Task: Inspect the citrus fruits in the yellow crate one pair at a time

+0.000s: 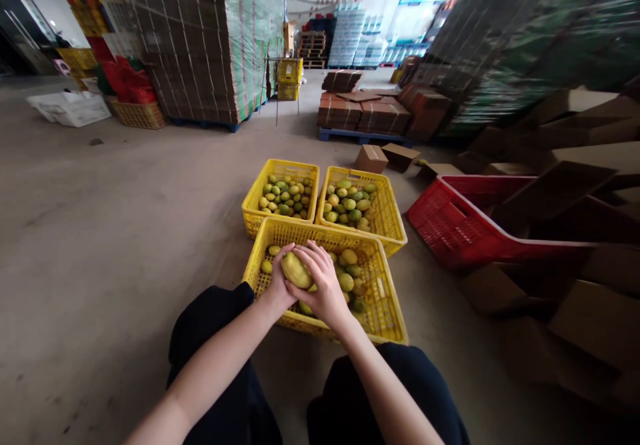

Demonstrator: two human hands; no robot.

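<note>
Between my two hands is a yellow-green mango (296,270), held above the near yellow crate (393,312). My left hand (281,293) cups it from the left and below. My right hand (323,282) wraps over its right side, fingers closed across the top. Beneath my hands, the near crate contains more loose mangoes (347,281), partly hidden by my hands and wrists. Behind it stand a left yellow crate (249,213) and a right yellow crate (393,222), both holding many green and yellow mangoes.
A red crate (450,232) with cardboard in it stands to the right, among piled cardboard boxes (590,318). Flattened cartons (370,113) lie on a blue pallet ahead. Tall wrapped stacks (185,45) rise further back. White tubs (75,108) sit at the far left.
</note>
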